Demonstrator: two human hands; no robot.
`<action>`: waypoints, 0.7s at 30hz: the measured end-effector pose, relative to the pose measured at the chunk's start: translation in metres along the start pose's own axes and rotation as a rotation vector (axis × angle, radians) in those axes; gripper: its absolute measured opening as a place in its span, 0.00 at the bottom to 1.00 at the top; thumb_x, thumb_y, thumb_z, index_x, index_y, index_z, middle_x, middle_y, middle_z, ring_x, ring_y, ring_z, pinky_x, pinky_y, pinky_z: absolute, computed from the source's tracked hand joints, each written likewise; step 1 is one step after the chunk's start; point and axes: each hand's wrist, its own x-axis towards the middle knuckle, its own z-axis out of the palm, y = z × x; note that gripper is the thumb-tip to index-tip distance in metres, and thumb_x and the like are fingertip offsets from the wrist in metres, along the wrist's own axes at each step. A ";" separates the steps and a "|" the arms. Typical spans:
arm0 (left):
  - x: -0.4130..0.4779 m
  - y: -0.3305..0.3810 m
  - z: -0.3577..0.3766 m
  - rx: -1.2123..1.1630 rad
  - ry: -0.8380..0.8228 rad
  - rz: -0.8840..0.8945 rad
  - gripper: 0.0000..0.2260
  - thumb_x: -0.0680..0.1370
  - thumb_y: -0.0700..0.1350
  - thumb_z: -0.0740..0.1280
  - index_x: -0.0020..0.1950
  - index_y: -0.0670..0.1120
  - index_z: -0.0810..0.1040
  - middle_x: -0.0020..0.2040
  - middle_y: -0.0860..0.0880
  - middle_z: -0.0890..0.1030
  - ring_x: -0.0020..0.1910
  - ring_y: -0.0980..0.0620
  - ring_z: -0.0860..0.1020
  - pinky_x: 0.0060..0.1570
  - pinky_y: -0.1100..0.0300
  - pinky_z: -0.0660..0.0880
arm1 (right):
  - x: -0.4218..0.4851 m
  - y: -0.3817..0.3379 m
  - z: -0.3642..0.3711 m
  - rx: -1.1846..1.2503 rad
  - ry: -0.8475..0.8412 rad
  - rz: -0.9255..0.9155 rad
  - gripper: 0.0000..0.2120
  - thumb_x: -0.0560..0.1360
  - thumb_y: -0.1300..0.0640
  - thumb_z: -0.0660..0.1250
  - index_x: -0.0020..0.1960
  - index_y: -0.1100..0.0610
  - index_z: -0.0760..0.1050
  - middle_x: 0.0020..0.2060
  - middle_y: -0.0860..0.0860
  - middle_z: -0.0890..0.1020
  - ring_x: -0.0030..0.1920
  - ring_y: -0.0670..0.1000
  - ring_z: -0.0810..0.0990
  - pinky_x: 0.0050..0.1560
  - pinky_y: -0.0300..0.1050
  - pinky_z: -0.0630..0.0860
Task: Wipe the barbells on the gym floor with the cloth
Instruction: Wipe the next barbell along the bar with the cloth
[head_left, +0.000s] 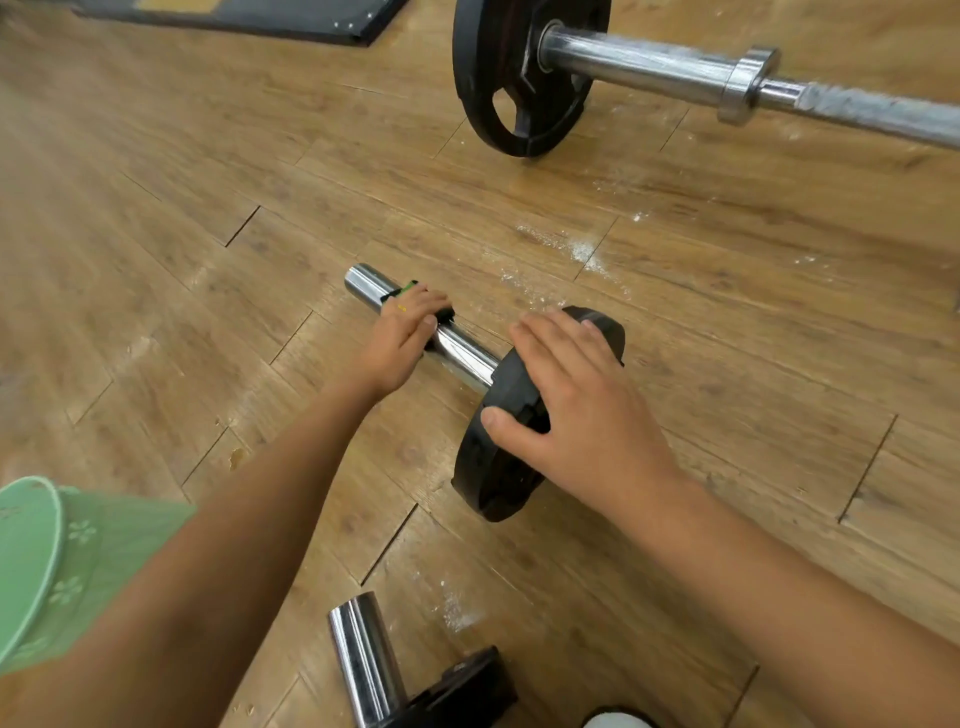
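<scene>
- While the person leans over the wooden floor (156, 260), the left hand (402, 338) curls around the chrome sleeve (462, 361) of the middle barbell, gripping a dark cloth (445, 315) with a green edge against the metal.
- The cloth sits near the sleeve's far left end, mostly hidden under the fingers; only its edges show.
- The right hand (582, 410) lies spread on the upright black plate (488, 483) of the same barbell, fingers straight over the top rim and thumb pressing on the plate's near face.
- This plate stands on its edge on the floor, just right of the wiped stretch of sleeve.
- A far barbell lies at the far right: its large black plate (498, 104) stands on the floor, with a thick sleeve (649, 65), a collar (748, 85) and a thinner shaft (883, 111) running off to the right.
- A near barbell shows at the near edge as a short chrome sleeve (363, 660) joined to a black plate (457, 691).
- White powder (576, 249) is scattered on the boards between the far and middle barbells, with a smaller patch near the nearest one.
- A dark mat (249, 15) lies at the far left.
- A green garment (52, 561) fills the near left corner.
- A white object (618, 719) peeks in at the near edge; what it is cannot be told.
</scene>
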 end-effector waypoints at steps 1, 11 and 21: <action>0.006 0.001 0.001 -0.007 0.018 -0.064 0.19 0.84 0.46 0.55 0.70 0.42 0.77 0.72 0.46 0.75 0.77 0.49 0.61 0.78 0.45 0.55 | 0.002 0.002 -0.002 0.012 0.000 0.006 0.38 0.78 0.34 0.57 0.81 0.55 0.57 0.80 0.49 0.59 0.80 0.47 0.49 0.76 0.40 0.35; 0.019 0.014 0.009 -0.034 0.004 -0.024 0.18 0.85 0.43 0.55 0.73 0.43 0.73 0.74 0.47 0.72 0.79 0.50 0.58 0.79 0.48 0.51 | 0.018 0.005 -0.016 0.065 -0.015 0.163 0.32 0.81 0.44 0.57 0.81 0.56 0.55 0.81 0.50 0.55 0.81 0.50 0.43 0.78 0.46 0.34; 0.032 0.020 0.023 -0.081 0.031 0.079 0.19 0.85 0.47 0.55 0.72 0.42 0.75 0.72 0.48 0.74 0.77 0.51 0.60 0.78 0.42 0.53 | 0.007 0.002 0.001 -0.268 -0.033 -0.116 0.32 0.82 0.44 0.55 0.79 0.61 0.59 0.80 0.56 0.60 0.81 0.54 0.52 0.80 0.52 0.45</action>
